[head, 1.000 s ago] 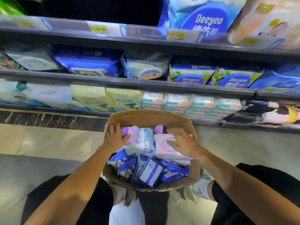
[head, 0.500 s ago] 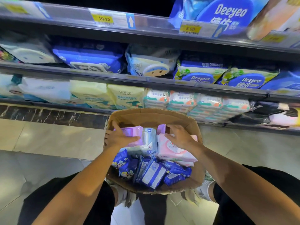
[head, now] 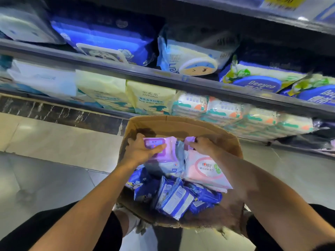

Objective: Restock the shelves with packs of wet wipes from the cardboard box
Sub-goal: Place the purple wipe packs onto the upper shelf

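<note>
An open cardboard box [head: 181, 124] sits between my knees, full of wet wipe packs. My left hand [head: 139, 151] grips a purple pack [head: 163, 151] at the box's far left, thumb across its lid. My right hand [head: 204, 145] pinches a second purple pack [head: 189, 142] that pokes up at the back of the box. A pink pack [head: 203, 169] lies under my right wrist. Several dark blue packs [head: 174, 196] fill the near half.
Two shelves of wipes run behind the box: yellow packs [head: 148, 96] and white-and-teal packs [head: 226, 109] on the lower shelf, blue and white packs [head: 190, 57] on the one above. Pale floor tiles [head: 54, 142] spread to the left.
Both hands moved to the back of the box and closed on purple packs; the right hand left the pink pack. The view has tilted and moved closer.
</note>
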Tool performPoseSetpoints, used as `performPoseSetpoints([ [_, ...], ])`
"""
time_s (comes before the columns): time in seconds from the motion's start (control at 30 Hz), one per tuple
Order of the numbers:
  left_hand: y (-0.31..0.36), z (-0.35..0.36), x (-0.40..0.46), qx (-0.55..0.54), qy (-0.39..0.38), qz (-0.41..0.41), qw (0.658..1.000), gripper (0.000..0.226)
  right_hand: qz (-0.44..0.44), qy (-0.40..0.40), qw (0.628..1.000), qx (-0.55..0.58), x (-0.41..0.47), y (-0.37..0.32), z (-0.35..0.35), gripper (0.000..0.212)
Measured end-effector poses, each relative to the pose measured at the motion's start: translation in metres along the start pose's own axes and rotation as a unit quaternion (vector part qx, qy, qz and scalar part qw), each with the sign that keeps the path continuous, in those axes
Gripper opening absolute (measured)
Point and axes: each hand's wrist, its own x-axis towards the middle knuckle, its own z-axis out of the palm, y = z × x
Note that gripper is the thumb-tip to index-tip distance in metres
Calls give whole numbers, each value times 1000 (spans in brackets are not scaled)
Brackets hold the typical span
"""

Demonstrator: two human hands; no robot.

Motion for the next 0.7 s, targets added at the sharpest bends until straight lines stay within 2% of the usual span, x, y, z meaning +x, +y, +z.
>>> performPoseSetpoints([
  [0.13, -8, -1, 9, 11, 8, -6, 1000, 78, 24, -41, 998, 37, 41, -11, 13, 52],
  [0.23, -15, 0, 10, -4, 1, -1, 1000, 81, 45, -74, 995, 56, 45, -24, 15, 33],
  [0.33, -18, 1, 10, -38, -4, 4, 999, 96, 68, -91, 993, -6, 59, -23, 22, 38],
  [0.4, -18, 2, 8, -37, 4, 6, 999, 100, 71, -109, 991, -18, 71, -15, 29, 29],
  [0.47, -19, 2, 8, -42, -1, -1, 999, 102, 72, -79, 994, 14, 66, -12, 26, 29],
  [0.53, -17, 1, 8, -46, -17, -14, 999, 117, 85, -3, 996, 41, 53, -7, 16, 45],
  [0.6, -12, -1, 9, -36, -20, -17, 999, 126, 69, 36, 997, 30, 38, -3, 2, 62],
  [0.7, 0, -3, 9, -42, -1, -6, 999, 124, 27, 40, 998, 44, 6, 6, -21, 38],
])
